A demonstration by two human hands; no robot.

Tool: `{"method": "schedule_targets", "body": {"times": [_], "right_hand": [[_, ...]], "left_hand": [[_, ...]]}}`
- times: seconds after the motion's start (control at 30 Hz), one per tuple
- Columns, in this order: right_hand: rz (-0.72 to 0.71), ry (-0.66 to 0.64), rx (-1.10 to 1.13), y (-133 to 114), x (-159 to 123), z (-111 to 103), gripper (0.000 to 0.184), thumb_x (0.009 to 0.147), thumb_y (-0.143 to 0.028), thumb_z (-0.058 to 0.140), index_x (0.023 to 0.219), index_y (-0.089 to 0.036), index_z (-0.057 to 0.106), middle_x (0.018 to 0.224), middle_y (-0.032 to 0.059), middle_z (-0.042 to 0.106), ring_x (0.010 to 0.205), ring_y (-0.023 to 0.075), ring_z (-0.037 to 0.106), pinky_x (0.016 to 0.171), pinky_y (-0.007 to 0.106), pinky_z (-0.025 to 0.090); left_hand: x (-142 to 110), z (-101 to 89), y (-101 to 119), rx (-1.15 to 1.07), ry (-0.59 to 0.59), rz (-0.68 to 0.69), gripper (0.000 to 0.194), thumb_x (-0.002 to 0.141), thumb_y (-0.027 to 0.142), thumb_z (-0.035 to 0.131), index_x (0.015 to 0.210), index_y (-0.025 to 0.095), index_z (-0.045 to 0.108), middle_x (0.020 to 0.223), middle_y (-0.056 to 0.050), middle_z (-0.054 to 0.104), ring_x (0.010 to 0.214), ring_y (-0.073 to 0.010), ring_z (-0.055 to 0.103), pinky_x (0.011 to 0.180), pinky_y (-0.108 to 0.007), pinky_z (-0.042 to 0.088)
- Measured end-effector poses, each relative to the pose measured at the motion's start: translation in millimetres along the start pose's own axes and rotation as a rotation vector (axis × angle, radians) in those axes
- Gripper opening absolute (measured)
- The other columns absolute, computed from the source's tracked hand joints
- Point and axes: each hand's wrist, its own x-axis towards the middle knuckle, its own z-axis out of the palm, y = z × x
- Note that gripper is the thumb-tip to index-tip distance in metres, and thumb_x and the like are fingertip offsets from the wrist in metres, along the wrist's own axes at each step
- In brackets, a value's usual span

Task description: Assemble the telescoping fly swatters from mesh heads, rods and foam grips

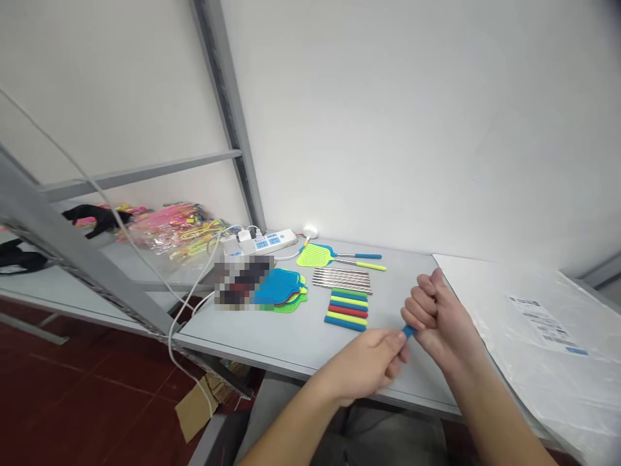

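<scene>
The left hand [376, 361] and the right hand [433, 315], both curled closed, are holding a blue handle [408, 331]; its axis is running between them, rising slightly rightward.

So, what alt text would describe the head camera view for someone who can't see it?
A person's left hand and right hand grip a mostly hidden blue piece between them at a grey table. To their left lie coloured handles, metal rods and swatter heads, with two fly swatters farther back.
</scene>
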Motion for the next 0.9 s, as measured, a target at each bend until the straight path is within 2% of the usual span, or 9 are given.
{"method": "schedule_targets", "body": {"times": [0.07, 0.13, 0.23, 0.4, 0.5, 0.6, 0.7, 0.8, 0.9], "right_hand": [[-0.072, -0.018, -0.055, 3, 4, -6, 0.032, 0.091, -0.049, 0.058, 0.076, -0.021, 0.057, 0.055, -0.0075, 0.038, 0.048, 0.0076, 0.042, 0.051, 0.021, 0.048], [-0.188, 0.002, -0.191, 6, 4, -14, 0.029, 0.092, -0.049, 0.055, 0.085, -0.022, 0.063, 0.072, -0.0014, 0.057, 0.073, 0.0137, 0.060, 0.073, 0.032, 0.056], [-0.285, -0.016, -0.561, 10, 0, -27, 0.030, 0.096, -0.045, 0.049, 0.098, -0.023, 0.068, 0.097, 0.0055, 0.068, 0.097, 0.0219, 0.065, 0.090, 0.043, 0.054], [-0.313, -0.146, -1.157, 15, -2, -36, 0.033, 0.099, -0.033, 0.045, 0.127, -0.029, 0.060, 0.114, 0.0053, 0.072, 0.113, 0.0235, 0.063, 0.103, 0.046, 0.046], [-0.401, -0.193, -1.265, 12, 3, -38, 0.035, 0.100, -0.025, 0.041, 0.131, -0.033, 0.056, 0.118, 0.0019, 0.071, 0.113, 0.0206, 0.065, 0.099, 0.041, 0.050], [-0.443, -0.290, -1.440, 6, 12, -42, 0.036, 0.099, -0.021, 0.042, 0.131, -0.033, 0.054, 0.119, 0.0010, 0.070, 0.108, 0.0186, 0.067, 0.090, 0.033, 0.054], [-0.531, -0.450, -1.721, 5, 22, -44, 0.031, 0.097, -0.026, 0.049, 0.127, -0.027, 0.056, 0.111, 0.0050, 0.072, 0.097, 0.0220, 0.069, 0.086, 0.037, 0.053], [-0.608, -0.503, -1.919, 10, 30, -43, 0.020, 0.098, -0.025, 0.045, 0.107, -0.022, 0.062, 0.082, 0.0049, 0.071, 0.070, 0.0222, 0.065, 0.074, 0.040, 0.049], [-0.436, -0.499, -1.908, 5, 37, -42, 0.025, 0.099, -0.025, 0.040, 0.081, -0.022, 0.057, 0.064, 0.0018, 0.063, 0.052, 0.0182, 0.053, 0.053, 0.031, 0.037]], "left_hand": [[-8, -3.9, 9, 0.395, 0.297, 0.142, 0.036, 0.095, 0.051, 0.043, 0.084, 0.020, 0.057, 0.067, 0.002, 0.051, 0.056, -0.0117, 0.044, 0.054, -0.023, 0.034], [-19, -12.2, 14, 0.664, 0.465, 0.216, 0.030, 0.096, 0.045, 0.045, 0.091, 0.021, 0.064, 0.077, -0.002, 0.063, 0.071, -0.0169, 0.056, 0.064, -0.025, 0.041], [-32, -29.7, 15, 0.853, 0.543, 0.288, 0.028, 0.097, 0.039, 0.045, 0.102, 0.025, 0.069, 0.088, -0.004, 0.071, 0.082, -0.0210, 0.063, 0.071, -0.027, 0.046], [-31, -61.1, 14, 0.944, 0.531, 0.373, 0.023, 0.097, 0.033, 0.052, 0.109, 0.028, 0.070, 0.087, 0.000, 0.070, 0.077, -0.0157, 0.063, 0.071, -0.025, 0.046], [-20, -78.1, 15, 1.039, 0.542, 0.460, 0.021, 0.096, 0.031, 0.054, 0.111, 0.028, 0.069, 0.075, 0.001, 0.064, 0.069, -0.0142, 0.058, 0.066, -0.025, 0.043], [-10, -91.8, 19, 1.144, 0.512, 0.483, 0.020, 0.097, 0.028, 0.053, 0.110, 0.027, 0.068, 0.076, 0.001, 0.062, 0.072, -0.0146, 0.056, 0.065, -0.027, 0.039], [2, -98.1, 22, 1.290, 0.445, 0.478, 0.020, 0.097, 0.029, 0.053, 0.111, 0.028, 0.066, 0.078, 0.001, 0.062, 0.072, -0.0151, 0.053, 0.064, -0.028, 0.036], [16, -93.9, 20, 1.409, 0.432, 0.580, 0.019, 0.097, 0.027, 0.052, 0.111, 0.025, 0.065, 0.078, 0.000, 0.062, 0.070, -0.0150, 0.051, 0.063, -0.030, 0.033], [33, -82.2, 15, 1.472, 0.504, 0.692, 0.019, 0.095, 0.027, 0.057, 0.113, 0.023, 0.063, 0.081, 0.001, 0.066, 0.073, -0.0150, 0.052, 0.070, -0.033, 0.034]]}}
